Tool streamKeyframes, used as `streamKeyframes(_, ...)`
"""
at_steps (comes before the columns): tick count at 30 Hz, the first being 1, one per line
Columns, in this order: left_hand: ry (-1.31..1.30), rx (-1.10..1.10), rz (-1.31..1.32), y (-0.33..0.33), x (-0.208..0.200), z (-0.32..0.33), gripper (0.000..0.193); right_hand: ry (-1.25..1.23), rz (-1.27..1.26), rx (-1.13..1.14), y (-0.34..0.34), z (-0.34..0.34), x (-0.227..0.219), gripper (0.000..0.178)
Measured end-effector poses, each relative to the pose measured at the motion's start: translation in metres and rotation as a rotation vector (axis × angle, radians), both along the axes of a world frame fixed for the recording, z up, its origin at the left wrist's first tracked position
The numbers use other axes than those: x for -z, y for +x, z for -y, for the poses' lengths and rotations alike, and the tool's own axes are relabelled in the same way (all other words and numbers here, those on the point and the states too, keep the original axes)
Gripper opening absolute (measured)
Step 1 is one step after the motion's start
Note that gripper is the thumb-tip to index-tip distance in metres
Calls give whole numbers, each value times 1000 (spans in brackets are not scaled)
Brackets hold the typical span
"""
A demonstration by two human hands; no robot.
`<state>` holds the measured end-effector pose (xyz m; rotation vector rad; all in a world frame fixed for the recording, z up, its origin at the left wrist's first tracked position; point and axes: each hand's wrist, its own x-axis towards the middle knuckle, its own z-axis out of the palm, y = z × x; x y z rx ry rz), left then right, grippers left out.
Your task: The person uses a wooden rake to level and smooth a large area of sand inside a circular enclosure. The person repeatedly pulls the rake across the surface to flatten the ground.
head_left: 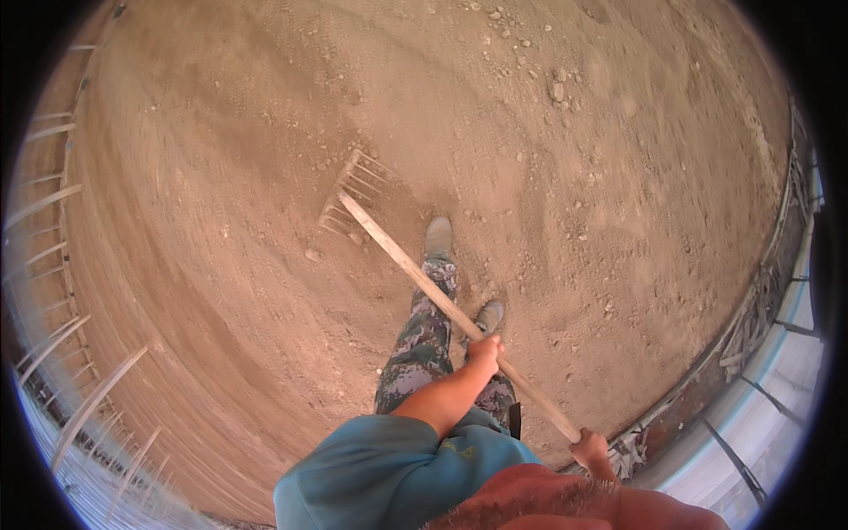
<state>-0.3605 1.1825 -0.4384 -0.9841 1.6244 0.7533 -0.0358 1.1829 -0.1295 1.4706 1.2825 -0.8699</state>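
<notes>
A long-handled rake (pixel 408 264) with a pale wooden shaft runs slantwise across my view. Its toothed head (pixel 341 192) rests on loose brown soil, ahead and slightly left of my feet. My left hand (pixel 484 352) is wrapped round the shaft partway along, in front of my thighs. Farther back, near the shaft's end, my right hand (pixel 590 447) is closed on it at my right side. Some of the rake's teeth lie against the dirt, where a few clods sit beside them.
My boots (pixel 438 237) stand on bare soil below the shaft. Stones and clods (pixel 558 88) lie scattered farther ahead. Curved poles (pixel 97 402) line the left edge. Along the right edge runs pale sheeting (pixel 751 424) with dark straps, with dry debris at its foot.
</notes>
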Motion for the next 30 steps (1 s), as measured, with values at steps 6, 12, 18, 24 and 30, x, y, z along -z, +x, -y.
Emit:
streamKeyframes(6,143,-25,-224,-388,77,-195,21,79,-428,172,-321,-165,120,39)
streamKeyframes(12,371,167,-507,-611,10,-399,13,212,-672,224,-555,-341,127,39)
streamKeyframes(18,596,94,-554,-635,-72,-528,16,168,-822,126,-692,-507,95,40)
streamKeyframes(24,657,191,-492,-563,-70,-581,16,31,-822,364,-735,-594,143,42)
streamKeyframes(30,487,392,-520,-534,-5,-523,17,-28,-783,455,-629,-507,129,40)
